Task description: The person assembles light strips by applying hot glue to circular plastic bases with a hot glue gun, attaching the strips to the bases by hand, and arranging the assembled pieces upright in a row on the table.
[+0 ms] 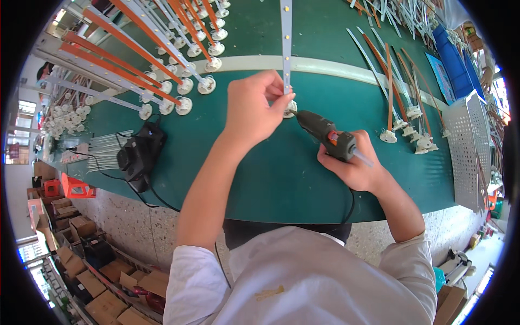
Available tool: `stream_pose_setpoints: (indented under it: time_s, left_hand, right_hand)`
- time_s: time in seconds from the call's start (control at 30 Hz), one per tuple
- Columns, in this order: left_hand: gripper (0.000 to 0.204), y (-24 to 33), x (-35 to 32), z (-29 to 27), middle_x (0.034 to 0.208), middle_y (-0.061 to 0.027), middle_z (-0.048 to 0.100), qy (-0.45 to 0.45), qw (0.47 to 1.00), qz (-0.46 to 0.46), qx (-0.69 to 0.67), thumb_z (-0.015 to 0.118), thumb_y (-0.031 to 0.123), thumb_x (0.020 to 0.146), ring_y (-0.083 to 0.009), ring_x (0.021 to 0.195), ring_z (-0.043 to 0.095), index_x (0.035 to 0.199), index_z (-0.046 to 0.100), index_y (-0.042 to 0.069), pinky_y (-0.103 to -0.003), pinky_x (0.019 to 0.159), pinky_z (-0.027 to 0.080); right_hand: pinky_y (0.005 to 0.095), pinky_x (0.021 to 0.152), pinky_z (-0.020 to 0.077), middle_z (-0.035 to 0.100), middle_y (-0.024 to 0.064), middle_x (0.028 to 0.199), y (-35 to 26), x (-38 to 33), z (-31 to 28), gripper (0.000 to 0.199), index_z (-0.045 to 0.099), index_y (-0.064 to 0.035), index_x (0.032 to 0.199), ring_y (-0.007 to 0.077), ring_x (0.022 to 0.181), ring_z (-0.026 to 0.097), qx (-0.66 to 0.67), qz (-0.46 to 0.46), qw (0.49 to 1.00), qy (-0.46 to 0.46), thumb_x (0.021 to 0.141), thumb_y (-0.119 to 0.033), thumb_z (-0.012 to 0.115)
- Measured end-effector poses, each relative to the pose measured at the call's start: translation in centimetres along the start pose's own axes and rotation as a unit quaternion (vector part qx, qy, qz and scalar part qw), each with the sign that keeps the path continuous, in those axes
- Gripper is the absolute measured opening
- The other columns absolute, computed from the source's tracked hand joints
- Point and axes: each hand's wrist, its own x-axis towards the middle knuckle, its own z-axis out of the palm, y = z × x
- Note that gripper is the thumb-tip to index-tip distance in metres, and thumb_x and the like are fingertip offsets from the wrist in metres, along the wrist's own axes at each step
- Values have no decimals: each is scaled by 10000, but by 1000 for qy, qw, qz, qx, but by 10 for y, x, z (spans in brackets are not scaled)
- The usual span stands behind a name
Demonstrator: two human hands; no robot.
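With our left hand (252,111) we hold an LED strip (287,40) near its lower end, the fingers pinched on it. The strip stands roughly upright above the green counter (281,179), its round white base (293,107) at the bottom, partly hidden behind our thumb. In our right hand (358,165) is a dark hot glue gun (319,128), the fingers closed around its handle. A translucent glue stick (363,157) juts from its rear, and its nozzle points at the base; we cannot tell whether the two touch.

To our left, many orange-backed and white strips (122,47) stand on round bases, and nearer us a black plastic device (142,154) sits beside a row of loose pale strips (110,151). To our right, a smaller group of based strips (389,97) leans near a white perforated basket (469,157), with a blue bin (450,62) beyond it.
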Motion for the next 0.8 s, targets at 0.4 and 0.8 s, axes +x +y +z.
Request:
stream_pose_setpoints:
  time_s: [0.4,0.8]
  left_hand:
    - [88,21,-14,-68,872,-92,754,147,989,11,15,747,-39,852,-106,793,705,930,708,-38,-244,731,554]
    - [148,-42,-36,-104,774,-93,743,270,949,-73,147,782,61,843,-114,678,689,850,687,-52,-239,648,516]
  right_hand:
    - [276,579,488,686,157,981,42,4,-28,586,530,0,1323,199,877,637,481,130,865,-58,783,-209,619]
    - [271,599,465,695,140,953,30,5,-23,515,569,5,1286,156,806,619,427,83,898,-69,795,-135,639]
